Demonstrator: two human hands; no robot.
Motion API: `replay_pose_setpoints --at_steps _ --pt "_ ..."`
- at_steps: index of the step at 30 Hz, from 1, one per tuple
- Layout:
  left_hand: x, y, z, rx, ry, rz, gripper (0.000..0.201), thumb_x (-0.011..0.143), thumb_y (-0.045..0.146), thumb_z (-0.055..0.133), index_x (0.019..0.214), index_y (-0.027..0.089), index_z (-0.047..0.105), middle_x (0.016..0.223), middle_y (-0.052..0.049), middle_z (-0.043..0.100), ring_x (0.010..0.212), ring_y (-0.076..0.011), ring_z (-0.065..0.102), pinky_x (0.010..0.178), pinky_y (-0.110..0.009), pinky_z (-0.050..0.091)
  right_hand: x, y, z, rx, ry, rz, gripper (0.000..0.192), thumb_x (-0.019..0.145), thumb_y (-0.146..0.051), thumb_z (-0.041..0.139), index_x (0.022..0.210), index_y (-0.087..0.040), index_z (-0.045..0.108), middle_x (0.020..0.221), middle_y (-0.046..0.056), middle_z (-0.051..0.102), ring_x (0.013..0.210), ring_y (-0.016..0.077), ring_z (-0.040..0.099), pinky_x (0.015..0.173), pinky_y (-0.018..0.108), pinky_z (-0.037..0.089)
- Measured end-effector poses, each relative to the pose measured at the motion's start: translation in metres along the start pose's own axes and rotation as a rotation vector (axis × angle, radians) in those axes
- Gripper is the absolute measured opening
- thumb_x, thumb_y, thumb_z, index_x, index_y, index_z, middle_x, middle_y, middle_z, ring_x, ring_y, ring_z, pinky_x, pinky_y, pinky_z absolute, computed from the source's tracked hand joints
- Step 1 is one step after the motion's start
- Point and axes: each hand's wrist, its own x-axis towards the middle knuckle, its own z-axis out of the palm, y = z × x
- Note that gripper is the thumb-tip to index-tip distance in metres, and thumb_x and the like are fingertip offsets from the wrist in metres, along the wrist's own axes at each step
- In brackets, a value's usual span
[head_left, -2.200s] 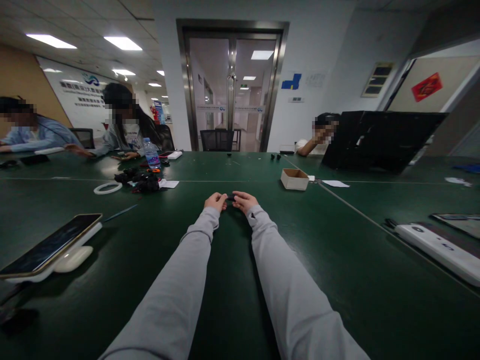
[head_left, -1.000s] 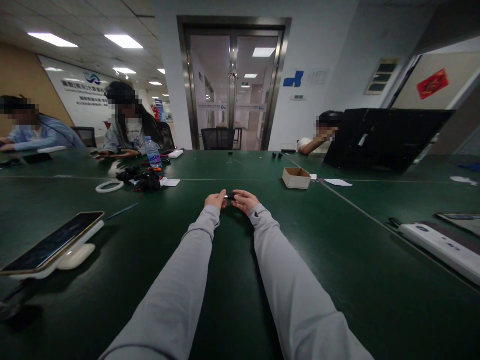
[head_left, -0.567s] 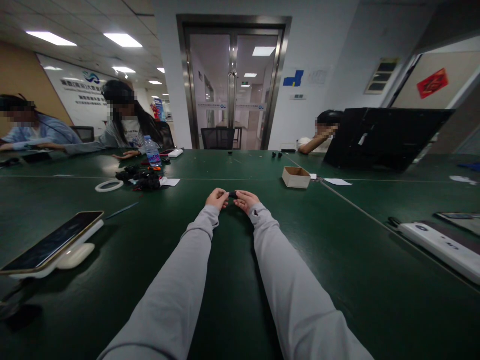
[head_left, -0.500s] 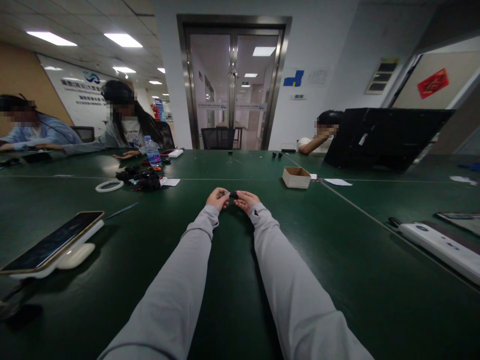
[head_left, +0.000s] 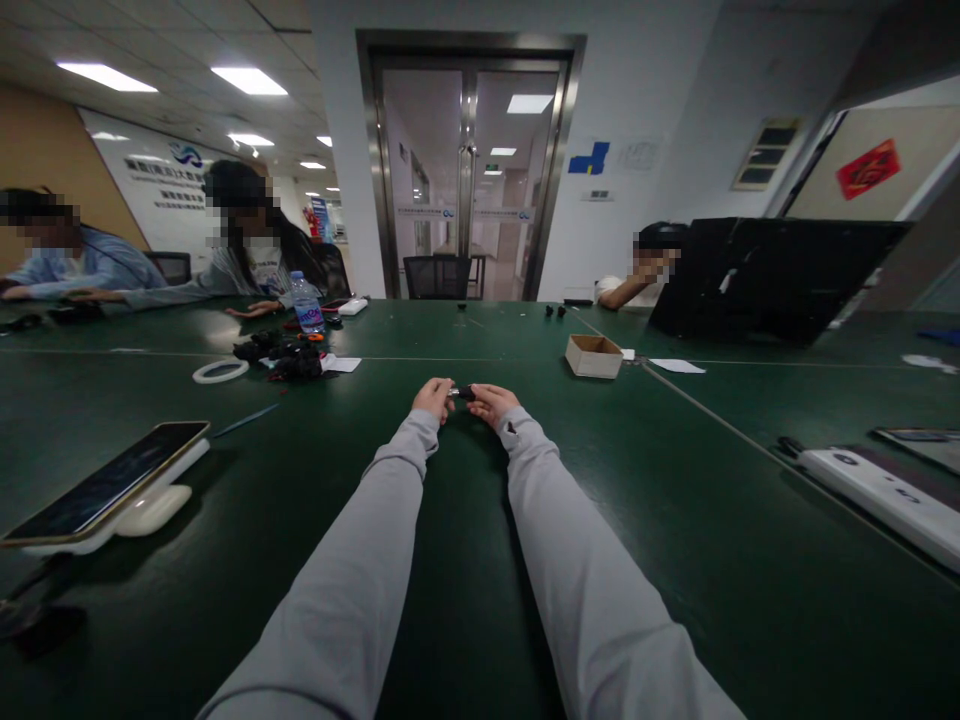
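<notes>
A small black part [head_left: 465, 392] is pinched between the left hand [head_left: 433, 398] and right hand [head_left: 490, 403] mid-table [head_left: 675, 500]; no readable writing is seen on it.

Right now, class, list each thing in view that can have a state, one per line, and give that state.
Left hand: closed on the small black part.
Right hand: closed on the small black part.
Small black part: held between both hands above the table.
Cardboard box: open.
Glass doors: shut.
Water bottle: upright.
Phone: screen dark, propped.
</notes>
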Motion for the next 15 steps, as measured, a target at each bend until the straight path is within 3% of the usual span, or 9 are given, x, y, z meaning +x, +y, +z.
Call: replay_pose_setpoints --at_steps 5,9,12,15 --pt "-0.001 0.003 0.001 0.000 -0.069 0.009 0.031 0.073 0.023 0.050 0.103 0.018 0.049 0.057 0.004 0.049 0.036 -0.0056 0.043 0.034 -0.015 0.031 0.000 0.001 0.000 0.004 0.007 -0.005 0.005 0.073 -0.008 0.063 0.074 -0.011 0.059 0.055 0.003 0.062 0.045 0.0096 0.058 0.043 0.017 0.050" --pt "-0.005 0.003 0.002 0.016 -0.067 -0.005 0.028 0.079 0.026 0.038 0.102 0.017 0.050 0.047 0.007 0.040 0.031 -0.0052 0.031 0.033 -0.016 0.024 -0.001 0.000 0.000 0.003 0.000 -0.008 0.004 0.073 -0.008 0.063 0.074 -0.010 0.060 0.056 0.004 0.063 0.045 0.0096 0.058 0.043 0.017 0.050" --pt "-0.009 0.005 -0.001 0.117 -0.001 0.061 0.035 0.070 0.016 0.049 0.104 0.020 0.048 0.056 0.006 0.044 0.040 -0.0062 0.038 0.041 -0.017 0.032 -0.001 -0.001 0.000 0.004 -0.002 -0.009 0.003 0.075 -0.007 0.060 0.075 -0.010 0.060 0.057 0.004 0.063 0.046 0.0095 0.059 0.043 0.016 0.050" --pt "-0.016 0.022 -0.001 0.261 0.189 0.232 0.033 0.069 0.018 0.053 0.102 0.020 0.048 0.062 0.004 0.048 0.055 -0.0092 0.048 0.056 -0.021 0.039 0.000 0.000 0.000 0.000 -0.005 -0.005 0.003 0.075 -0.008 0.061 0.075 -0.011 0.059 0.057 0.003 0.063 0.046 0.0095 0.058 0.043 0.017 0.050"
